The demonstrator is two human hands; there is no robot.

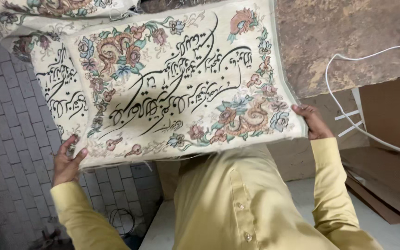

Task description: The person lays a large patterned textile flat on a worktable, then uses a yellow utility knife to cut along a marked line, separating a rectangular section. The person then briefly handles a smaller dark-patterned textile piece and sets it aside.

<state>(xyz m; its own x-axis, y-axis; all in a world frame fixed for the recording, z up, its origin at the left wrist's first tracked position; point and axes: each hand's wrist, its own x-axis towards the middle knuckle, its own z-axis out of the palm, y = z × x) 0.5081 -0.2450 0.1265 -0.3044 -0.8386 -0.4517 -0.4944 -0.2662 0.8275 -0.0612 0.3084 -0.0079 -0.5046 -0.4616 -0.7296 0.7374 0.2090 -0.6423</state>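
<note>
Cream woven cloth, patterned with flowers and black script, is held stretched flat above the tiled floor, its near corners pinched by the left hand and the right hand, apparently so its face can be examined.

The wide cream woven cloth with black script and flowers blocked your front; a white cable crossed the right, where stacked brown cardboard sheets stood.

left hand, right hand, fingers gripping
</note>
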